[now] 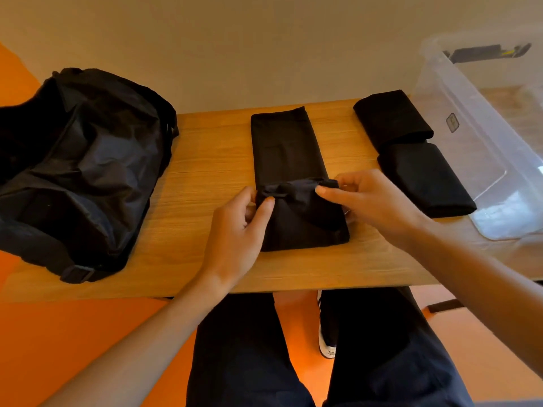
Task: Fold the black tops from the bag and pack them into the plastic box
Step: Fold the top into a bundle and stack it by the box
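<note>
A black top [286, 151] lies as a long narrow strip down the middle of the wooden table [205, 160]. Its near end is folded over on itself. My left hand [241, 227] pinches the left corner of that folded edge. At the right corner, my right hand [370, 201] pinches the same edge. Two folded black tops [393, 118] [426, 180] lie side by side to the right, next to the clear plastic box [482, 136]. The black bag [79, 171] slumps on the table's left end.
A wall runs close behind the table. The box stands at the table's right end and looks to hold nothing. My legs and a shoe [327, 327] show below the near table edge, over an orange floor [73, 342].
</note>
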